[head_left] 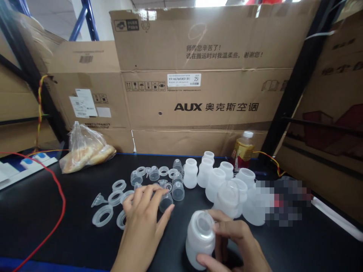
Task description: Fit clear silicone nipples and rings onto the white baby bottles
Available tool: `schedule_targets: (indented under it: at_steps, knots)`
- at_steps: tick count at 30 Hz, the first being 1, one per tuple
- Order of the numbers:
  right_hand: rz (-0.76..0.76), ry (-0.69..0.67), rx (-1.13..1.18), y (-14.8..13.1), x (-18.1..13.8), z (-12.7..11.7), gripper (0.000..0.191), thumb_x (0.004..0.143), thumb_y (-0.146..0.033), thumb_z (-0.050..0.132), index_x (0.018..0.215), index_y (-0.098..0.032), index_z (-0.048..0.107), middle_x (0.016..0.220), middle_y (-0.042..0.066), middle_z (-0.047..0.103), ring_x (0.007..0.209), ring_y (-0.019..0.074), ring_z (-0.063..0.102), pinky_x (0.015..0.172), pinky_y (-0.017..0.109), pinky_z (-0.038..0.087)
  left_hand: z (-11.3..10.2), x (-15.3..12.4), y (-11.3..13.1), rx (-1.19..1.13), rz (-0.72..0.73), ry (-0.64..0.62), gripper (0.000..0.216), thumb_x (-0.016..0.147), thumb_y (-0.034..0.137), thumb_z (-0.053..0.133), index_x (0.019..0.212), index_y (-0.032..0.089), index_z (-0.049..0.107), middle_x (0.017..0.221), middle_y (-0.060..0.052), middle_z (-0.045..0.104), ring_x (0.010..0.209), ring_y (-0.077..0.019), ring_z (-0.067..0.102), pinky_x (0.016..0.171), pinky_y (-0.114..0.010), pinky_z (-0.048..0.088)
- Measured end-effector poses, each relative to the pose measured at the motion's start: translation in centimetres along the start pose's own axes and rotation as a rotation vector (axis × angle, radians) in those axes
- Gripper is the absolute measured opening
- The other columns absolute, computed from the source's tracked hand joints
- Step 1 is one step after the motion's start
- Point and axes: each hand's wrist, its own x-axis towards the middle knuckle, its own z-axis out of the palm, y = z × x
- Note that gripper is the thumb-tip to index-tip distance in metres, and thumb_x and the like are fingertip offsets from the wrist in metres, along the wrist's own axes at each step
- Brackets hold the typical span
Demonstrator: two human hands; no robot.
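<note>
My right hand is wrapped round a translucent white bottle with an open mouth, held near the front of the black table. My left hand reaches forward with its fingers curled over the loose plastic parts, fingertips on a clear cap and a ring. What the fingers grip, if anything, is hidden. Several more clear caps and rings lie just beyond it. A group of several white bottles stands to the right of them.
A plastic bag of bread lies at the back left. A red wire curves along the left side. A yellow drink bottle stands at the back. Cardboard boxes wall off the rear and right. A blurred patch sits right of the bottles.
</note>
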Motion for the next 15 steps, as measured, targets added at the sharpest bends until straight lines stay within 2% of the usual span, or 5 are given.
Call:
schedule_targets:
  at_steps: [4,8,12,15]
  knots:
    - [-0.004,-0.006,-0.033,0.4,-0.1,-0.3,0.04,0.109,-0.068,0.072,0.119,-0.03,0.065,0.123,0.013,0.087,0.047,0.0126,0.058,0.046,0.027,0.055,0.3,0.0,0.0,-0.015,0.011,-0.044,0.03,0.104,0.017,0.075,0.13,0.033,0.075,0.127,-0.006,0.085,0.123,-0.0391,0.073,0.106,-0.06,0.041]
    - [-0.036,-0.071,-0.026,0.5,0.0,-0.5,0.035,0.113,-0.061,0.07,0.127,-0.032,0.057,0.13,0.012,0.084,0.05,0.0119,0.062,0.049,0.026,0.059,0.3,0.0,0.0,-0.063,0.018,-0.034,0.035,0.098,0.012,0.079,0.125,0.033,0.076,0.12,-0.006,0.087,0.121,-0.0406,0.075,0.106,-0.061,0.044]
    - [-0.002,-0.058,-0.04,0.4,-0.1,-0.4,0.035,0.115,-0.066,0.064,0.129,-0.035,0.053,0.131,0.009,0.084,0.052,0.012,0.063,0.05,0.025,0.06,0.0,-0.1,0.1,-0.184,0.04,0.025,0.033,0.098,0.01,0.079,0.119,0.035,0.075,0.117,-0.002,0.085,0.115,-0.0365,0.078,0.104,-0.058,0.051]
    - [0.001,-0.066,-0.052,0.1,-0.1,-0.6,0.036,0.115,-0.067,0.063,0.133,-0.037,0.052,0.133,0.007,0.084,0.055,0.0126,0.065,0.053,0.024,0.063,-0.9,-0.3,1.3,-0.329,0.031,0.122,0.025,0.108,0.02,0.072,0.128,0.035,0.067,0.126,-0.004,0.078,0.122,-0.0304,0.079,0.105,-0.048,0.063]
